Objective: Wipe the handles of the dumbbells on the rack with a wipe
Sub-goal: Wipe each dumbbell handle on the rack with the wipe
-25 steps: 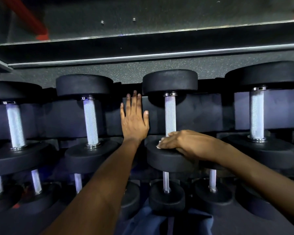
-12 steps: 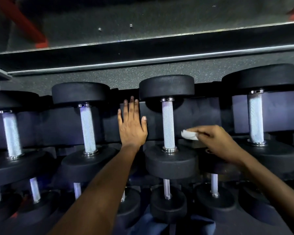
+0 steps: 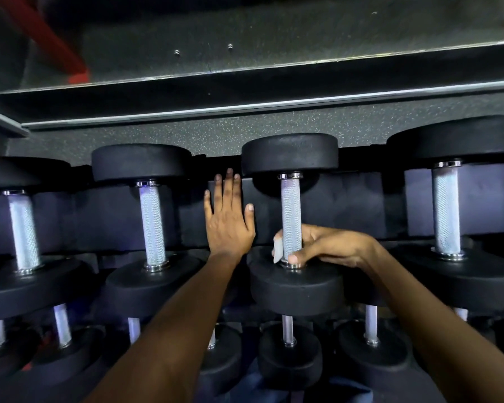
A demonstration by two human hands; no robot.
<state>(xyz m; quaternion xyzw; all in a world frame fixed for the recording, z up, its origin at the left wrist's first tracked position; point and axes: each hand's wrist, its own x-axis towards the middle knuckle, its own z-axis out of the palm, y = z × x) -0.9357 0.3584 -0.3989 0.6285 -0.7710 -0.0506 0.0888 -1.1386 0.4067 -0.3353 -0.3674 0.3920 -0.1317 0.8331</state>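
Several black dumbbells with knurled silver handles lie on the dark rack (image 3: 355, 210). My right hand (image 3: 329, 248) curls round the lower end of the middle dumbbell's handle (image 3: 291, 207), with a white wipe (image 3: 277, 251) wrapped against the handle under its fingers. My left hand (image 3: 229, 219) rests flat, fingers straight, on the rack panel between that dumbbell and the one to its left (image 3: 152, 225). More dumbbells lie at the far left (image 3: 24, 231) and at the right (image 3: 445, 210).
A lower tier of smaller dumbbells (image 3: 288, 356) sits beneath my arms. Speckled dark floor (image 3: 245, 135) runs behind the rack, with a metal-edged ledge (image 3: 274, 103) above it and a red beam (image 3: 41, 33) at the top left.
My right hand has come back from the right of the middle handle with the wipe and now wraps round the handle's lower end. My left hand has stayed on the rack panel.
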